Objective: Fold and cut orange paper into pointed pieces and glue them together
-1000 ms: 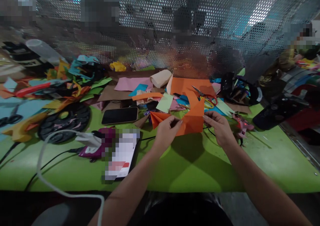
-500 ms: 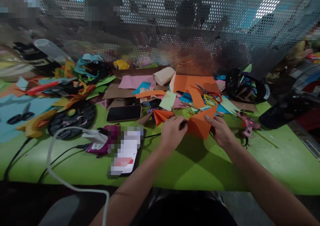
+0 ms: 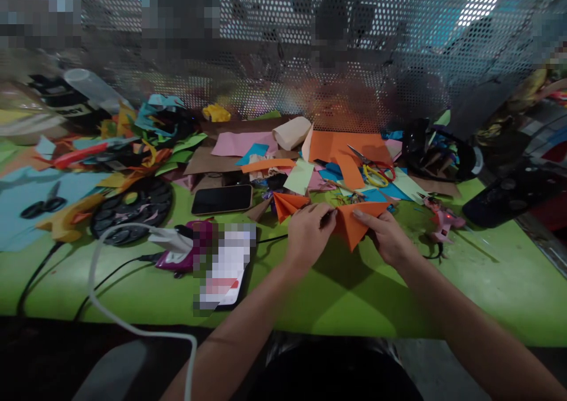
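Both hands grip an orange piece of paper [image 3: 351, 228], held above the green table with one pointed corner hanging down. My left hand [image 3: 310, 230] is closed on its left edge, fingertips pinched together. My right hand [image 3: 381, 231] pinches the right part, thumb on top and fingers beneath. A pleated orange paper fan [image 3: 286, 206] pokes out on the left side of my left hand; whether it joins the held sheet is hidden by that hand. Just beyond the paper lie scissors [image 3: 375, 173] with yellow and red handles.
Coloured paper scraps [image 3: 299, 176] cover the back of the green table [image 3: 354, 306]. Two phones, a dark one [image 3: 222, 200] and a lit one [image 3: 228, 268], lie left of my hands beside a purple power socket [image 3: 179, 262]. A pink glue gun [image 3: 445, 224] sits at right, a yellow one [image 3: 73, 221] at left.
My right hand has tilted the orange paper, so its upper corner has dropped and its lower point has swung left. The left hand keeps its pinch in nearly the same place.
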Available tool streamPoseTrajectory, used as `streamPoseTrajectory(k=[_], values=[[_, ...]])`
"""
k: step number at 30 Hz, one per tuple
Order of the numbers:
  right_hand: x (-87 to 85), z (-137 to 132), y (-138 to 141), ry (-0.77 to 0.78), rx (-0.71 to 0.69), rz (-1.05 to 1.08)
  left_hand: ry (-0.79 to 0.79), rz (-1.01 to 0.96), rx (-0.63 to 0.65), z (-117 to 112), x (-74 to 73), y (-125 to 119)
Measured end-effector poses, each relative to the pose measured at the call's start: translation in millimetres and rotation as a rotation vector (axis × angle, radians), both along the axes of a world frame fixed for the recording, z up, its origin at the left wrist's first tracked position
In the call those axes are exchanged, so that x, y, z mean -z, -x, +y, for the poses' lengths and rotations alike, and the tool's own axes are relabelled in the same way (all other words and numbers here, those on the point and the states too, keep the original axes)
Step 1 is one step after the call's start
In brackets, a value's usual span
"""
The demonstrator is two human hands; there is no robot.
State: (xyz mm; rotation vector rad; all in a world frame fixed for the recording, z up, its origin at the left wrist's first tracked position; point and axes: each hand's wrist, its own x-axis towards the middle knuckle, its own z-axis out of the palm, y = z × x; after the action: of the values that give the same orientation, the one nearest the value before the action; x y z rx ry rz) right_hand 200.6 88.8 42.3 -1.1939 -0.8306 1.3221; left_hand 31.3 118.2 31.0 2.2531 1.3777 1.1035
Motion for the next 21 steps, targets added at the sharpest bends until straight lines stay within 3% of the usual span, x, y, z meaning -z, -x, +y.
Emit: streamPoseTrajectory(k=[9,21], values=[[1.9,-1.7,1.0,-0.11,-0.09,-0.156,0.147,-0.248,-0.012,0.7,-3.0,-2.4],[-0.5,-2.5,3.2,-0.143,-0.048,-0.123,0.05,-0.091,0.052,-1.6,-2.3,-3.6]])
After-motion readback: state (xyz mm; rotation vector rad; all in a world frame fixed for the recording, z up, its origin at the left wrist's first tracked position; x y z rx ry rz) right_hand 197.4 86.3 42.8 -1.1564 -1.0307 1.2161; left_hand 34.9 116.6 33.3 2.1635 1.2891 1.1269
